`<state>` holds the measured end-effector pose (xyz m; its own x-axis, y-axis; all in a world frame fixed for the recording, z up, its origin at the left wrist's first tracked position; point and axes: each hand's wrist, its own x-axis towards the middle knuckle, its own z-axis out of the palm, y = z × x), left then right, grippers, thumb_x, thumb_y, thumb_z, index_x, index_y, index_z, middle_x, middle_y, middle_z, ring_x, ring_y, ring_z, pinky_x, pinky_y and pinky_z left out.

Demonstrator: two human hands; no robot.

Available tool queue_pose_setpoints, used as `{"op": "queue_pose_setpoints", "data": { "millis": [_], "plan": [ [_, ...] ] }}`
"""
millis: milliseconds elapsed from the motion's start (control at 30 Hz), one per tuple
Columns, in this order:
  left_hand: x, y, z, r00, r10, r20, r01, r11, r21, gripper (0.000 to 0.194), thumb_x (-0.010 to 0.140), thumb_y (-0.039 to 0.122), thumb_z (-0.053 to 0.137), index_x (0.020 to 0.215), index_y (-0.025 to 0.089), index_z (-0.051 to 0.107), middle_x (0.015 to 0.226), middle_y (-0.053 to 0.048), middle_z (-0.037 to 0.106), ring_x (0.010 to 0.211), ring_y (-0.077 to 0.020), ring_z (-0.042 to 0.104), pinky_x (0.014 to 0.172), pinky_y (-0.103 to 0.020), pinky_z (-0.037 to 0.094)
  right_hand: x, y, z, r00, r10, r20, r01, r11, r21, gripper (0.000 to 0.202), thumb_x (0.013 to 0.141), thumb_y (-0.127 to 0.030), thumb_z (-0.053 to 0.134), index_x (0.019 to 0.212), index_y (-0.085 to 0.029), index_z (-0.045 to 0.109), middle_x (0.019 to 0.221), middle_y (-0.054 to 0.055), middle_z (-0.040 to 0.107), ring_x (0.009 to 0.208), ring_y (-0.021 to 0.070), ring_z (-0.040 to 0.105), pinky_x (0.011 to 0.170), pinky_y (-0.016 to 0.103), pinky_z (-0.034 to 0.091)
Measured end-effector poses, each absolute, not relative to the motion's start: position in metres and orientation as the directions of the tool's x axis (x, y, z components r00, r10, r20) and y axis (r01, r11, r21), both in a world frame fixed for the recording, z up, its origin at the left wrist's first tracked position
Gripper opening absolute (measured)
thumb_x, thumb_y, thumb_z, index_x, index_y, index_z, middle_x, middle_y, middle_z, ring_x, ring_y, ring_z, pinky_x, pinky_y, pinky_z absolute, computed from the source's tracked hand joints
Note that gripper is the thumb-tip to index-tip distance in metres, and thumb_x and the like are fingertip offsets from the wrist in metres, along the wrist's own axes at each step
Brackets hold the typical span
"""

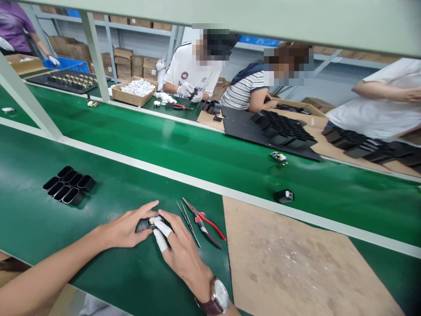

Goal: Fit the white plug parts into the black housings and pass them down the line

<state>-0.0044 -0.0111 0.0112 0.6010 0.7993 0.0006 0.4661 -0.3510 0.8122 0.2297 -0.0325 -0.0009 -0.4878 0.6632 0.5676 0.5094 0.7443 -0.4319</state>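
My left hand [126,228] is closed around a small black plastic housing [142,225], its open end turned to the right. White and yellow parts show inside that end. My right hand [179,245], with white covers on two fingers, presses its fingertips against the open end; part of the housing is hidden by the fingers. Just right of my hands lie metal tweezers [188,224] and a pair of red-handled long-nose pliers [204,222]. To the left, a group of several empty black housings [69,184] stands on the green bench.
A brown board [296,259] lies on the bench at right. Beyond a white rail runs a green conveyor belt [184,145], carrying a black housing [284,195] and a small circuit part [279,157]. Co-workers sit across it. A slanted post [33,101] stands at left.
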Motion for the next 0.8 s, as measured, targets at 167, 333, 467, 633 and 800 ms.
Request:
{"op": "queue_pose_setpoints", "data": {
  "millis": [167, 333, 467, 633, 800],
  "plan": [
    [-0.001, -0.011, 0.01, 0.6, 0.799, 0.04, 0.455, -0.382, 0.804, 0.086, 0.098, 0.017, 0.057, 0.167, 0.037, 0.011, 0.15, -0.002, 0.065, 0.141, -0.0228, 0.06, 0.119, -0.044, 0.049, 0.234, -0.032, 0.007, -0.554, 0.663, 0.504, 0.55, 0.746, -0.376, 0.04, 0.098, -0.004, 0.054, 0.134, -0.019, 0.061, 0.135, 0.016, 0.065, 0.118, 0.029, 0.065, 0.094, 0.048, 0.062],
    [-0.002, -0.01, 0.007, 0.564, 0.816, 0.13, 0.462, -0.442, 0.769, 0.084, 0.095, 0.014, 0.056, 0.166, 0.037, 0.016, 0.143, -0.001, 0.069, 0.134, -0.0217, 0.065, 0.114, -0.041, 0.053, 0.248, -0.027, 0.013, -0.414, 0.713, 0.566, 0.722, 0.636, -0.273, 0.038, 0.105, -0.022, 0.057, 0.142, -0.014, 0.054, 0.121, 0.017, 0.069, 0.108, 0.0302, 0.068, 0.089, 0.047, 0.062],
    [-0.004, -0.009, 0.006, 0.538, 0.838, 0.091, 0.511, -0.409, 0.756, 0.081, 0.099, 0.023, 0.063, 0.166, 0.035, 0.019, 0.142, -0.004, 0.069, 0.133, -0.0234, 0.065, 0.112, -0.042, 0.055, 0.261, -0.024, 0.006, -0.374, 0.766, 0.522, 0.872, 0.482, -0.082, 0.035, 0.105, -0.023, 0.054, 0.137, -0.01, 0.057, 0.111, 0.02, 0.069, 0.098, 0.0336, 0.068, 0.08, 0.049, 0.061],
    [-0.003, -0.007, 0.004, 0.537, 0.841, 0.067, 0.523, -0.394, 0.756, 0.081, 0.104, 0.028, 0.063, 0.167, 0.037, 0.012, 0.141, -0.004, 0.07, 0.135, -0.0239, 0.064, 0.114, -0.047, 0.053, 0.264, -0.023, -0.008, -0.427, 0.785, 0.45, 0.871, 0.491, -0.03, 0.041, 0.095, 0.0, 0.041, 0.129, -0.012, 0.061, 0.099, 0.015, 0.065, 0.089, 0.0311, 0.064, 0.073, 0.047, 0.061],
    [-0.004, -0.006, 0.003, 0.552, 0.832, 0.061, 0.521, -0.401, 0.753, 0.08, 0.105, 0.028, 0.062, 0.167, 0.037, 0.012, 0.143, -0.006, 0.069, 0.135, -0.0253, 0.064, 0.114, -0.05, 0.053, 0.264, -0.021, -0.01, -0.41, 0.787, 0.461, 0.866, 0.494, -0.074, 0.044, 0.09, 0.004, 0.042, 0.124, -0.013, 0.062, 0.102, 0.014, 0.066, 0.09, 0.029, 0.063, 0.074, 0.044, 0.061]
  ]
}}
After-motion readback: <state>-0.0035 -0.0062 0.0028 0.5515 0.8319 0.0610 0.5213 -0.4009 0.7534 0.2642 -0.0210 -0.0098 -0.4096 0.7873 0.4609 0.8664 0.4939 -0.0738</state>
